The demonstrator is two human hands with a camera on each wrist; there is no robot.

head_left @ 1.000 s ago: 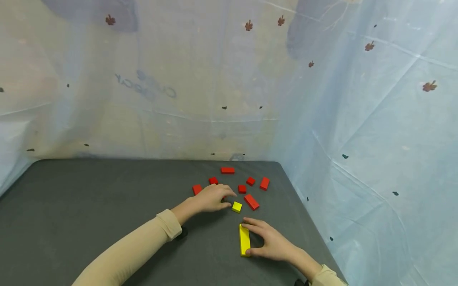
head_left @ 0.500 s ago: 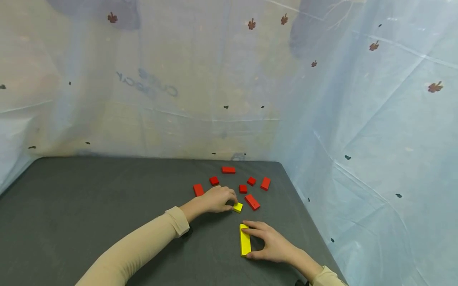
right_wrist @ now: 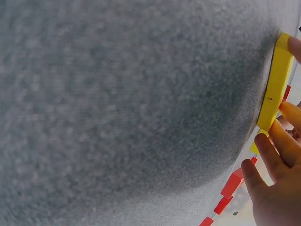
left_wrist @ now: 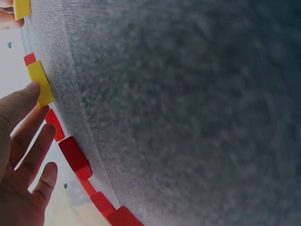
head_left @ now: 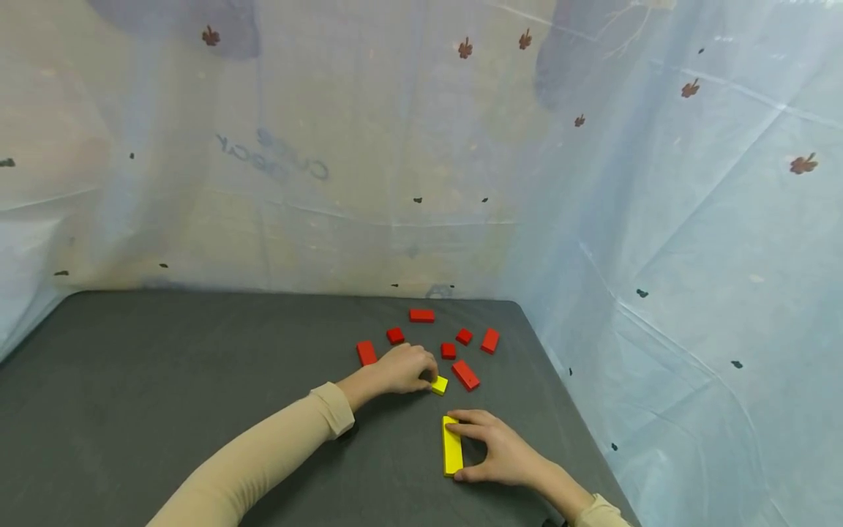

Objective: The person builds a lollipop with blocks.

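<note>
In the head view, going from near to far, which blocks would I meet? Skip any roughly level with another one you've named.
Long yellow block → small yellow block → small red block nearest it → farthest red block. The rest overlap in depth, so I left them out.

Dk gry tbl [head_left: 197, 359], pale sheeting [head_left: 369, 139] w/ leaves [head_left: 465, 48].

In the left wrist view, the left hand [left_wrist: 21, 188] pinches a yellow block [left_wrist: 41, 84] between thumb and forefinger, its other fingers spread in front of a pale sheet [left_wrist: 68, 205]. Red blocks [left_wrist: 74, 154] line the visible edge of the grey surface [left_wrist: 188, 117], though whether they touch one another is hard to tell. At the upper left corner, the right hand [left_wrist: 8, 20] touches a second yellow block [left_wrist: 22, 9].
</note>
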